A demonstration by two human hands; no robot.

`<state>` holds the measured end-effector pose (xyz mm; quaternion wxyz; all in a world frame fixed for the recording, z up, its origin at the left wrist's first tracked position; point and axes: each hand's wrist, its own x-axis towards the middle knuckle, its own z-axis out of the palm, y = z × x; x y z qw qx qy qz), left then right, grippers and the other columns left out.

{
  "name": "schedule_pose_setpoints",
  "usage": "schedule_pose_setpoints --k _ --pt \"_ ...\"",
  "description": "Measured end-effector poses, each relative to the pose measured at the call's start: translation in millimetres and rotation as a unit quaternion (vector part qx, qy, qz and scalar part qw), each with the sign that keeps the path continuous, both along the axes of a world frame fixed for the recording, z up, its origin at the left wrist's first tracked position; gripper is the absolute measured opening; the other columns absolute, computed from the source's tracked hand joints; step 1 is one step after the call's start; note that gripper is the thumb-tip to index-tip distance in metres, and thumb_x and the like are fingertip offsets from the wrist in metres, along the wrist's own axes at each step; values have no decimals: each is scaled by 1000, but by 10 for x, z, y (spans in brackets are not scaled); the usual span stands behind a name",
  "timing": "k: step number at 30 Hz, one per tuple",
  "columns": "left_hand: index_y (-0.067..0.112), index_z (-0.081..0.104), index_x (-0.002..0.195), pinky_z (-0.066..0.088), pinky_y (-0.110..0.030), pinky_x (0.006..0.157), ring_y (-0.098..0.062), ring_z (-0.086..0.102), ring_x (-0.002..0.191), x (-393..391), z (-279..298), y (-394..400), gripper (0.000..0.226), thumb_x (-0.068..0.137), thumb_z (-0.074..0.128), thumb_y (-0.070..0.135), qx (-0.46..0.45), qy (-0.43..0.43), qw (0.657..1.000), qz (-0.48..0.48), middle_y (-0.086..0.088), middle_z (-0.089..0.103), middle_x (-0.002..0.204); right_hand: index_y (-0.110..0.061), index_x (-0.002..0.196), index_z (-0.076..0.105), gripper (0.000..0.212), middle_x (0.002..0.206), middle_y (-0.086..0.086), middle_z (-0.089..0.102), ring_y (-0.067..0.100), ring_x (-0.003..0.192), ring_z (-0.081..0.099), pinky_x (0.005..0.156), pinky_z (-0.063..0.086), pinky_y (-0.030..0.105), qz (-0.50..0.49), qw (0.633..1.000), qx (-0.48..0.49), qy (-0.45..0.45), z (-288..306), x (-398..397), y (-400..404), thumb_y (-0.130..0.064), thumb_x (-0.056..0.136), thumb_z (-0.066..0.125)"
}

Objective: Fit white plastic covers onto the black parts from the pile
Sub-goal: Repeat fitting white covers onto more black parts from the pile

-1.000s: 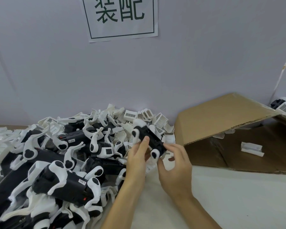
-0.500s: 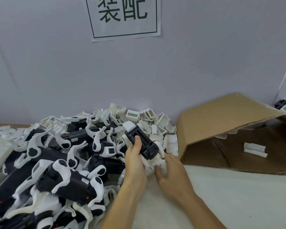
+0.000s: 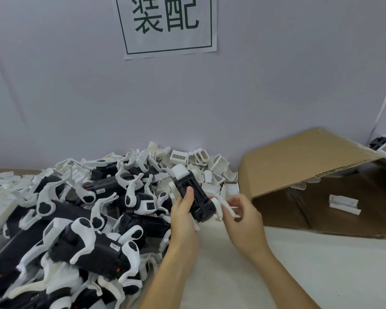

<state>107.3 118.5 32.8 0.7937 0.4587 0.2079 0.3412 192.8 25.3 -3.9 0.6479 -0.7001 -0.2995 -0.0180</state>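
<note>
The left hand (image 3: 183,216) is wrapped around a black part (image 3: 195,198), thumb pressed flat on its upper face, holding it tilted with its far end up; that far end already wears a white cap (image 3: 180,171). Just to the right, the right hand (image 3: 241,216) pinches a thin white plastic cover (image 3: 226,206) between thumb and fingertips, its curved arm lying right at the near end of the black part, touching or almost touching it; whether it has seated at all cannot be told. My reading is that the fitting step itself is in hand: one cover is being lined up on this piece. The next move likely calls for squaring the cover to the near end, then pressing it home while the left hand braces the body so it does not twist. Behind and to the left of the left hand spreads the pile (image 3: 76,219), a tangle of black bodies and loose white pieces, many of them already wearing white. Beyond the right hand stands an open cardboard box (image 3: 299,168) with its flap raised, and a white piece (image 3: 343,204) lies inside it. Under both forearms is a pale table (image 3: 321,264), and a paper sign (image 3: 167,25) hangs on the wall (image 3: 276,85) above.
</note>
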Motion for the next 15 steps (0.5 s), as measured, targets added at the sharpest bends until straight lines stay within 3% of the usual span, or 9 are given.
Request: schedule_pose_setpoints --k 2,5,8,10,13,15 --pt "0 66 117 45 -54 107 -40 66 111 12 -18 17 38 99 54 31 10 2 1000 1 -25 71 112 -29 93 58 31 91 -11 68 1 83 63 65 46 13 -20 999 31 28 110 30 -25 -44 77 80" --pt "-2 67 111 49 -52 101 -41 67 107 11 -30 23 36 94 58 29 43 7 999 -6 -23 74 103 -31 96 55 29 95 -9 69 0 83 65 66 47 12 -1 1000 16 9 280 105 -111 -25 83 80" --pt "4 68 112 48 -51 104 -36 67 109 14 -34 1 29 95 59 25 77 14 997 -12 -18 75 104 -33 106 54 36 102 -11 65 2 90 63 73 50 17 39 991 -109 -69 533 177 -268 -18 84 78" --pt "7 68 114 50 -44 102 -29 67 111 27 -37 -22 25 95 60 22 96 19 995 -18 -13 75 109 -39 111 49 46 106 -13 59 7 98 59 77 47 22 30 967 -206 -150 716 199 -376 -17 82 77" --pt "10 67 115 56 -24 86 -19 70 106 45 -61 -41 22 96 60 17 129 25 990 -41 -4 76 107 -44 122 38 62 107 -17 51 1 100 51 75 39 16 52 925 -314 -207 890 160 -459 -18 81 77" --pt "9 67 114 57 -20 72 -15 73 96 57 -100 -40 19 97 59 12 149 27 986 -67 -3 77 101 -44 129 35 72 104 -19 50 -5 92 52 68 42 10 87 928 -303 -200 915 77 -420 -21 79 80"
